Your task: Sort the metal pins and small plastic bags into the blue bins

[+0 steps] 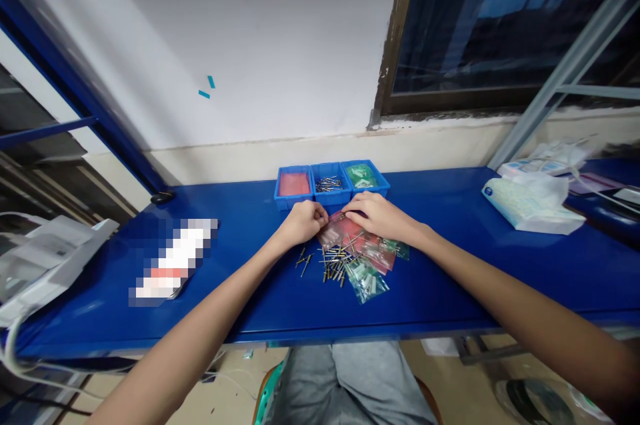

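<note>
My left hand (304, 221), fingers closed, pinches the edge of a small clear plastic bag (331, 234) with a pinkish tint. At the top of this bag, the thumb and fingertips of my right hand (376, 213) close on what looks like a thin metal pin with a brass-coloured end; it is small and partly hidden. Just below my hands lies a loose pile of such metal pins (336, 263). Beside the pile are red bags (381, 258) and a greenish clear bag (369, 280) with white pieces inside.
Behind my hands stand three joined blue bins: one with red bags (294, 183), one with metal pins (329, 183), one with green bags (362, 175). A tissue pack (533, 205) sits right on the blue table (450, 278); a blurred-out item (175, 258) and white device (65, 265) lie left.
</note>
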A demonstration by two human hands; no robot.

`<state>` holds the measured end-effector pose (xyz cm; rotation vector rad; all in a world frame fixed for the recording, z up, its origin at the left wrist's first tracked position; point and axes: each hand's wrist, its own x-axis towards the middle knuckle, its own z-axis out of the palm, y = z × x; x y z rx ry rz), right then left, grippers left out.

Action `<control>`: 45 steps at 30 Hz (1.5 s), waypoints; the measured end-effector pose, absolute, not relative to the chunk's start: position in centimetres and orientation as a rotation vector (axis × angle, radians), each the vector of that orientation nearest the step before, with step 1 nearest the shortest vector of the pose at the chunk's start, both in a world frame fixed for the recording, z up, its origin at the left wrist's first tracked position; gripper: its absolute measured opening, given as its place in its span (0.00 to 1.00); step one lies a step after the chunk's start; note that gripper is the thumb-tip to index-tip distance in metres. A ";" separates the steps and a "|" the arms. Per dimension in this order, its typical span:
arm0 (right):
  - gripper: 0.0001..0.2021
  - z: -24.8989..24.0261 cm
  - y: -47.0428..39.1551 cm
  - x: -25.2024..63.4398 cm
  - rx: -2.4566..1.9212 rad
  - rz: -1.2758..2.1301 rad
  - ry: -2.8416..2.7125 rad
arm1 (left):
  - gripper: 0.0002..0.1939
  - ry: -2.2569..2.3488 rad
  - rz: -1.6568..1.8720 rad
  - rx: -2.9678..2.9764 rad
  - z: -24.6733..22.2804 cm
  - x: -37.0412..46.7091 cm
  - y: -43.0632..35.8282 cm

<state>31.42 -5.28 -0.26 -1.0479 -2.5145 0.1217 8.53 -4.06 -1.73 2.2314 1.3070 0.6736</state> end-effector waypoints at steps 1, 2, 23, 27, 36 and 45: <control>0.14 -0.2 -5.3 31.4 -1.013 0.129 -2.530 | 0.06 1.329 0.696 2.203 -1.7 8.6 -4.1; 0.14 -0.2 -5.4 31.4 -0.988 0.138 -2.537 | 0.06 1.354 0.720 2.171 -1.7 8.7 -4.1; 0.11 -0.2 -5.2 31.3 -0.960 0.114 -2.504 | 0.03 1.195 1.228 2.169 -0.6 8.8 -5.0; 0.12 0.0 -5.2 31.2 -0.976 0.135 -2.496 | 0.05 1.204 1.288 2.278 -0.2 8.8 -5.3; 0.09 0.2 -5.2 31.4 -1.002 0.207 -2.323 | 0.04 1.197 1.540 2.200 1.6 8.1 -5.5; 0.19 0.4 -6.1 29.7 -0.979 0.959 -1.727 | 0.04 0.941 1.535 1.911 1.1 8.9 -5.0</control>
